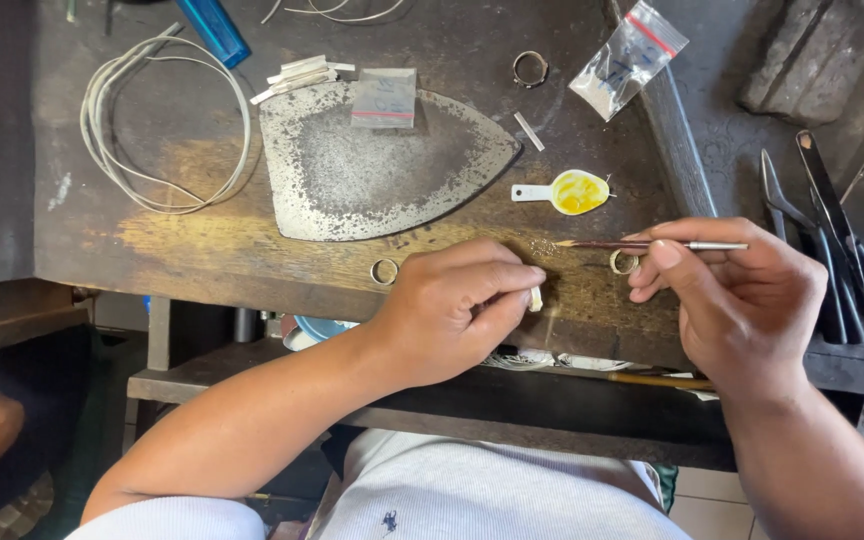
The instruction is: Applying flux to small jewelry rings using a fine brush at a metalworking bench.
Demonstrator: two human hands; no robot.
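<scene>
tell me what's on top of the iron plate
A small plastic bag lies on the plate near its wide end; the rest is bare, speckled metal. What the bag holds cannot be made out.

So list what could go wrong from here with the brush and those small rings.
1. The ring lies right under the right hand; a finger could knock it off the bench.
2. The left hand pinches a small pale piece near the bench's front edge; it might drop.
3. The brush could smear yellow paste from the small spoon.

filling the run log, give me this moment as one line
left hand: pinches small pale piece | right hand: holds fine brush, tip leftward | ring by right fingers | yellow-filled spoon beyond
</scene>
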